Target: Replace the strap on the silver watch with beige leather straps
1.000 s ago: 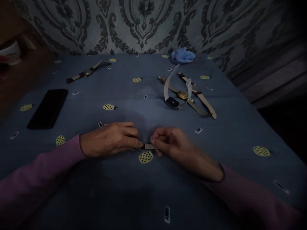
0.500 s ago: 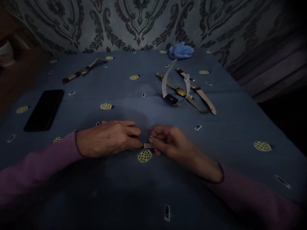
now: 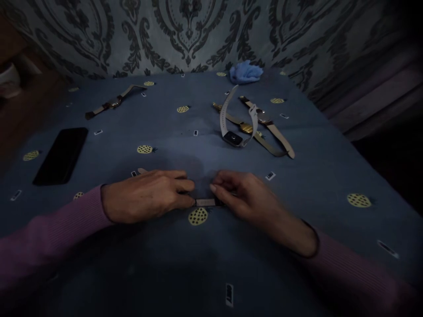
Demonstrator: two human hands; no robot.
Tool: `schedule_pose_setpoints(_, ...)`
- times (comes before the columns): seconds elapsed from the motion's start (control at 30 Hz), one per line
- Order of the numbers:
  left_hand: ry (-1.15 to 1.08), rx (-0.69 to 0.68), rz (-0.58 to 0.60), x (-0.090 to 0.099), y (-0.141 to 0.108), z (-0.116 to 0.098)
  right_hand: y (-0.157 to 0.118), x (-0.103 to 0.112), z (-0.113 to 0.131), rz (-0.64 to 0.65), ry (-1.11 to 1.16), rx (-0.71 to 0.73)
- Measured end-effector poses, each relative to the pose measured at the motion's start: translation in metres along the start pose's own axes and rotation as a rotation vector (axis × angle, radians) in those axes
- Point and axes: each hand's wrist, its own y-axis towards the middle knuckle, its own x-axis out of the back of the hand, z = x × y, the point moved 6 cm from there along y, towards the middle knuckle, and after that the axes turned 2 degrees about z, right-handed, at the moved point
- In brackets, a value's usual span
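A thin, pale strap lies flat on the blue cloth of the bench, running from left to right. Only a short bit of it shows, because its two ends are tucked under fingertips on both sides. It sits just above a yellow spotted print on the cloth, near the front middle of the bench, and the dim light hides what is at its ends.
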Motion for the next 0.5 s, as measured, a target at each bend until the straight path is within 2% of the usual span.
schedule_pose_setpoints(0.13,-0.001,0.005,-0.003,-0.001,-0.001,0.0,-0.005,0.012,-0.003,-0.028,0.046,0.001)
schedule_pose_setpoints(0.33,-0.011,0.019,0.007,-0.001,-0.001,0.001,-0.021,0.018,-0.007,0.014,0.332,-0.028)
schedule_pose_setpoints(0.5,-0.024,-0.014,-0.073,0.003,-0.001,-0.001,-0.034,0.018,0.0,-0.054,0.5,-0.049)
